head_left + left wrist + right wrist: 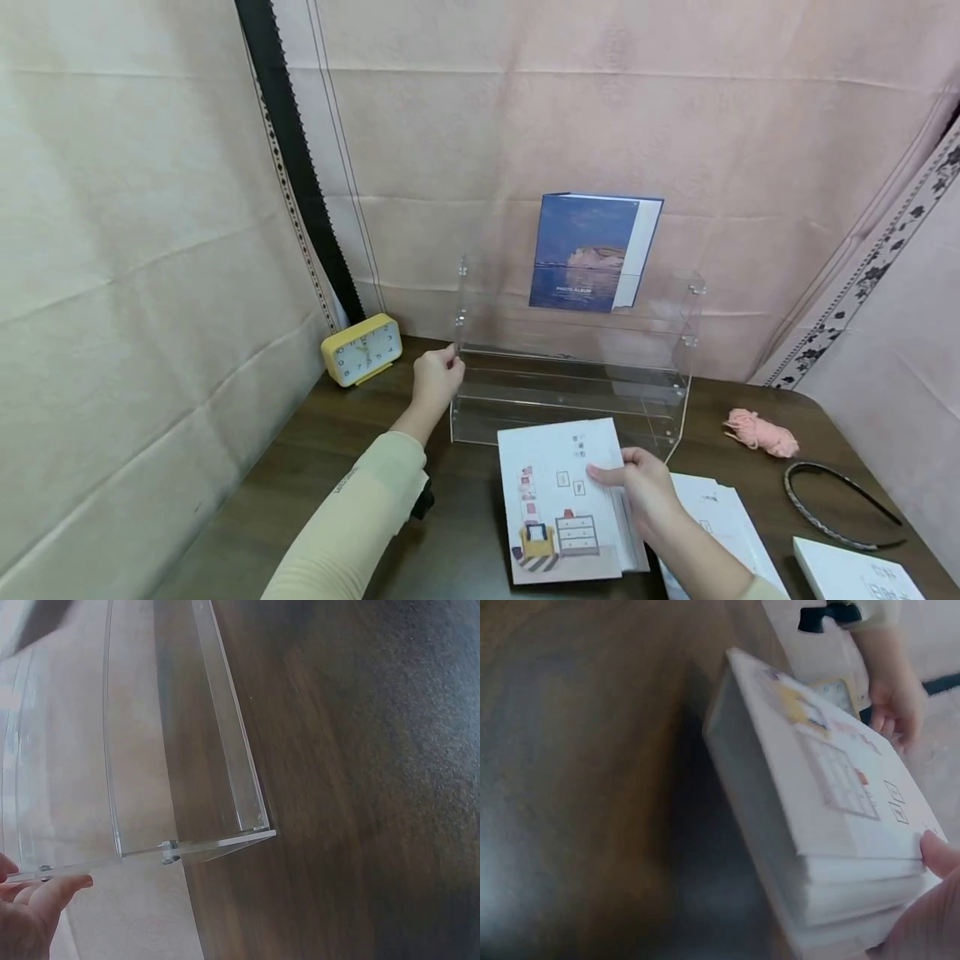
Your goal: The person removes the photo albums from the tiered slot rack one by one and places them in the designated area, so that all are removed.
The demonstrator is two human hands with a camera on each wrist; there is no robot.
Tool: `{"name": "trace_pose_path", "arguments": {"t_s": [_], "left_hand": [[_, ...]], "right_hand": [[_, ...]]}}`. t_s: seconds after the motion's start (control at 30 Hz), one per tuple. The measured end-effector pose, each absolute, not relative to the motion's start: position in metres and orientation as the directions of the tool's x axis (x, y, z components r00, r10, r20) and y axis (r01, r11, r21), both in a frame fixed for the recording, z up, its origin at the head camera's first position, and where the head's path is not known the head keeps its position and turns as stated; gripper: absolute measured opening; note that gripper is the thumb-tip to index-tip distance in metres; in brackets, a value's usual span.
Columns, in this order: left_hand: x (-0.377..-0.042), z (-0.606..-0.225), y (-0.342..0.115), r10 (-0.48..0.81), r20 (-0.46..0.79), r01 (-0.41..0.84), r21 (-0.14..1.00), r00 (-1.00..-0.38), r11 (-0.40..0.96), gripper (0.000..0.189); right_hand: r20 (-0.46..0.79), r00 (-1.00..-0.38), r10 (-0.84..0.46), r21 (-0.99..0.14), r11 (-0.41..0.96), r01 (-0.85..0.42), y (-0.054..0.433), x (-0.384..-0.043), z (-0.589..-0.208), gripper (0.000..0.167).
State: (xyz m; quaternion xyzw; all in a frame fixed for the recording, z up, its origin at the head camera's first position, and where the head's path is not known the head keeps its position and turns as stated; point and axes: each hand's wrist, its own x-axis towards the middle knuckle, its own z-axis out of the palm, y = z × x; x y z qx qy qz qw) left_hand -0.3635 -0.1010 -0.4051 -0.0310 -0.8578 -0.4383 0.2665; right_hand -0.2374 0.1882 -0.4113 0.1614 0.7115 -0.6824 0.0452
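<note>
My left hand (437, 379) pinches the left side panel of a clear acrylic tiered rack (540, 396); in the left wrist view the fingers (56, 894) lie at both faces of the panel's edge. A blue photo album (573, 250) leans upright on the rack's top tier. In front of the rack, my right hand (651, 492) grips a thick white album (551, 508) by its right edge, thumb on the printed cover. The right wrist view shows this white album (840, 787) tilted above the table, its stacked pages visible between the covers.
On the dark wooden table (300, 500), a yellow clock (365, 350) stands left of the rack. To the right lie a pink yarn bundle (761, 433), a dark loop-shaped band (813, 515) and white books (716, 508) near the front. Pale cloth (420, 125) hangs behind and at both sides.
</note>
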Motion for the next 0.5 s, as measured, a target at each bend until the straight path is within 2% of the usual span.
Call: {"name": "trace_pose_path", "arguments": {"t_s": [0.23, 0.4, 0.5], "left_hand": [[-0.364, -0.406, -0.099, -0.192, 0.442, 0.263, 0.773, -0.876, 0.578, 0.027], [-0.365, -0.407, -0.1, -0.189, 0.444, 0.26, 0.764, -0.876, 0.59, 0.026], [-0.364, -0.407, -0.102, -0.186, 0.465, 0.268, 0.744, -0.866, 0.612, 0.026]], "right_hand": [[-0.278, -0.935, 0.222, -0.936, 0.158, 0.316, 0.19, -0.235, -0.442, 0.057], [-0.216, -0.945, 0.244, -0.854, 0.422, 0.305, 0.186, -0.227, -0.459, 0.059], [-0.135, -0.968, 0.21, -0.775, 0.587, 0.235, 0.183, -0.226, -0.463, 0.064]]}}
